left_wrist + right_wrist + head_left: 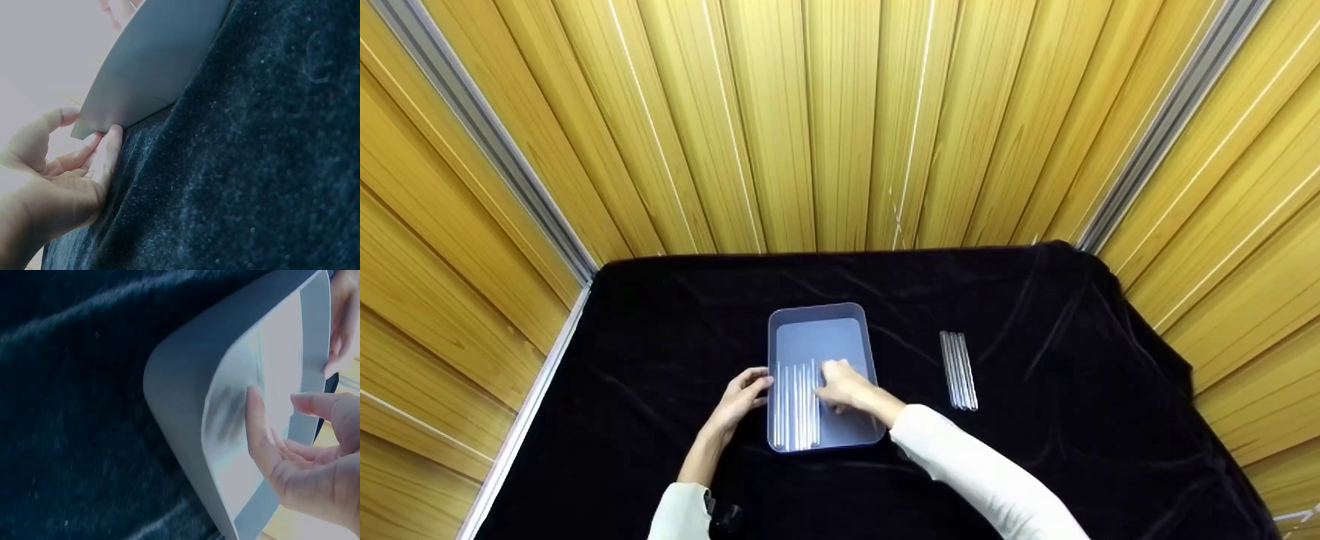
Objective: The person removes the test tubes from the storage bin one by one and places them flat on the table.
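A blue-grey plastic bin (818,334) lies on the black cloth. Several clear, glass-like rods (796,405) lie side by side along its left half. At the bin's left wall, my left hand (741,397) holds the side, thumb at the rim and fingertips against the outside; the left wrist view shows this hand (73,174) close up. Inside the bin, just right of the rods, is my right hand (847,386). In the right wrist view its thumb and index finger (259,422) stand apart with nothing visible between them.
Several more clear rods (958,371) lie in a row on the cloth, right of the bin. Black cloth (1072,420) with folds covers the table. Yellow wood-look panels (840,127) with grey metal corner posts (517,172) stand around the back and sides.
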Demonstrator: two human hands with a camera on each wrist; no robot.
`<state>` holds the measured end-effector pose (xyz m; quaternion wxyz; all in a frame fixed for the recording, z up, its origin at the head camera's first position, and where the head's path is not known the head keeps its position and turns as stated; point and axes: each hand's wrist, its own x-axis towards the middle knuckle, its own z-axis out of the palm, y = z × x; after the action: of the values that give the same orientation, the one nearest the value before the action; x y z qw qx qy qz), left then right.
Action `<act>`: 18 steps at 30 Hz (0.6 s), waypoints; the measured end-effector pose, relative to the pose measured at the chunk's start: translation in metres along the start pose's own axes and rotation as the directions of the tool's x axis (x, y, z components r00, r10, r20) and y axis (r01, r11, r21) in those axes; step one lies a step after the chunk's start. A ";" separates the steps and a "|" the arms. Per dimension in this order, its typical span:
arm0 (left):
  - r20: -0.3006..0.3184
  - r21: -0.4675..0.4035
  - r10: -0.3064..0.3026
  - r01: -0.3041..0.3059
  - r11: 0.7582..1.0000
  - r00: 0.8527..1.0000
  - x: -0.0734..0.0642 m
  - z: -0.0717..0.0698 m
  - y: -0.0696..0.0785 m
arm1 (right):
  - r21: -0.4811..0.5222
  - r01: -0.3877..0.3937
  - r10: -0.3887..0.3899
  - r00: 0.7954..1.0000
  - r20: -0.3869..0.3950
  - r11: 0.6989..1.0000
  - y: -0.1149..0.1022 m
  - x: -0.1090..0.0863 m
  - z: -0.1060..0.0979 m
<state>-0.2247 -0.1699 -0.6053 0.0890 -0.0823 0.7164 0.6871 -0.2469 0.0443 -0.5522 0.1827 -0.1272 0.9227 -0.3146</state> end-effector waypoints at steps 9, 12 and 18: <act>0.011 0.013 -0.002 0.002 1.000 1.000 -0.002 0.000 0.000 | -0.074 -0.066 0.060 0.995 -0.075 0.995 -0.007 0.002 0.014; 0.009 0.014 -0.004 0.004 1.000 1.000 -0.002 0.000 -0.001 | -0.066 -0.063 0.058 0.995 -0.077 0.996 -0.007 0.002 0.016; 0.004 0.010 0.002 -0.002 1.000 1.000 -0.001 -0.001 -0.001 | -0.039 -0.039 0.036 0.997 -0.075 0.998 -0.003 0.003 0.016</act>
<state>-0.2235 -0.1710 -0.6055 0.0901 -0.0798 0.7196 0.6839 -0.2424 0.0321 -0.5627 0.1515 -0.1016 0.9373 -0.2969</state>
